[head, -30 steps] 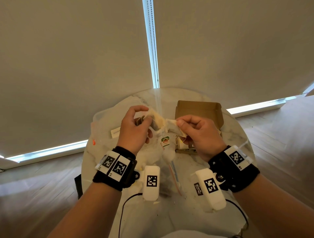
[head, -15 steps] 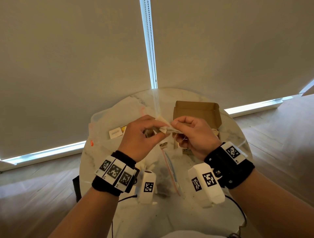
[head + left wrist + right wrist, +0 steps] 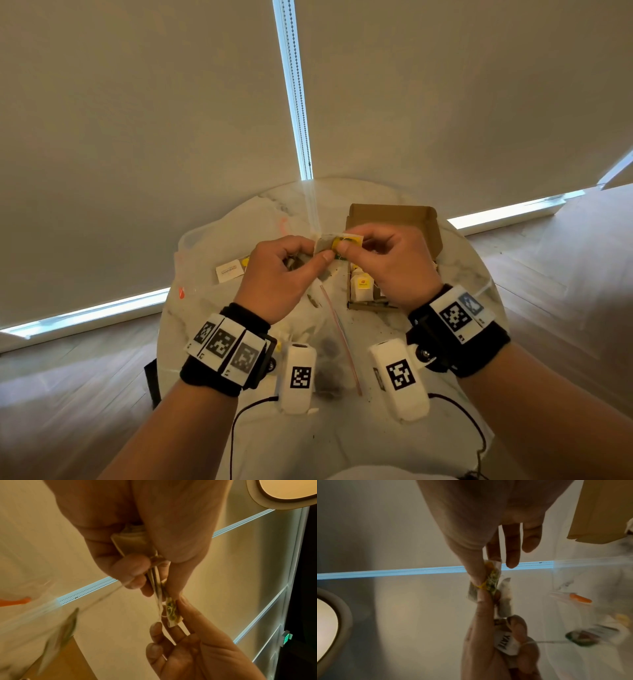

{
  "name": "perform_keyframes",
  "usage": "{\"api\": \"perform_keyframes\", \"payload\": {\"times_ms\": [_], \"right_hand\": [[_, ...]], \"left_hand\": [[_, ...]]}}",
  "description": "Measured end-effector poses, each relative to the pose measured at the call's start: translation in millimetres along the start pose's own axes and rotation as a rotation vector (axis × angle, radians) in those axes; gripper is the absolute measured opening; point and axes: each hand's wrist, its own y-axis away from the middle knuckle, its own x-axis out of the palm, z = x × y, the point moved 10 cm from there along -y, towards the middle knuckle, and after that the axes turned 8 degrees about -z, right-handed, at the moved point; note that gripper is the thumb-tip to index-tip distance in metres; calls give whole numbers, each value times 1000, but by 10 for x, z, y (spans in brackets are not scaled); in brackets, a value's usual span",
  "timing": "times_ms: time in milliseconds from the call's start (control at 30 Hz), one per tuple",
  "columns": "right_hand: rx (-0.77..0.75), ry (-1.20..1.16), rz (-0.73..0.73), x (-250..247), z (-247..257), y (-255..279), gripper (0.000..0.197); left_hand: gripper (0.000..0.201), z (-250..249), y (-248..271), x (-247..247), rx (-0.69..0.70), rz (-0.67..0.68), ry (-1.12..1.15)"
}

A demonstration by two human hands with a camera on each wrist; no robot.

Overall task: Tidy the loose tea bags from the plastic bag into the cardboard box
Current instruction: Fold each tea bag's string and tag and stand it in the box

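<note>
Both hands hold a small bundle of tea bags (image 3: 325, 244) above the table, between the plastic bag and the box. My left hand (image 3: 284, 270) pinches the tea bags (image 3: 157, 582) between thumb and fingers. My right hand (image 3: 383, 260) pinches the yellow tag (image 3: 347, 242) end of the same bundle (image 3: 489, 582). The clear plastic bag (image 3: 329, 342) lies flat on the table under my wrists, with several tea bags inside. The open cardboard box (image 3: 394, 219) sits at the right behind my right hand, with tea bags (image 3: 363, 287) in it.
Everything rests on a round white marble table (image 3: 462, 274). A loose white tea tag (image 3: 230, 270) lies at the left on the plastic. Beige roller blinds hang close behind the table. Wood floor surrounds it.
My hands have come together and lifted slightly. The right hand now pinches the yellow-tagged end of the bundle next to the left thumb; the dangling tag below is gone from view.
</note>
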Motion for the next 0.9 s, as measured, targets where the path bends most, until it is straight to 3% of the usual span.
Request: {"api": "perform_keyframes", "payload": {"times_ms": [167, 333, 433, 633, 833, 900], "right_hand": [[143, -143, -53, -86, -88, -19, 11], [276, -326, -130, -118, -170, 19, 37], [353, -447, -180, -182, -225, 13, 41], [357, -459, -174, -270, -233, -6, 29], [334, -456, -218, -371, -244, -47, 17], [326, -423, -224, -392, -239, -78, 12]], "left_hand": [[11, 35, 6, -52, -36, -28, 16], [7, 26, 39, -50, -49, -21, 43], [5, 71, 41, -79, -64, -32, 41], [15, 55, 39, -119, -73, -11, 39], [48, 79, 100, -32, -140, 85, 44], [44, 126, 121, 11, -167, 132, 8]]}}
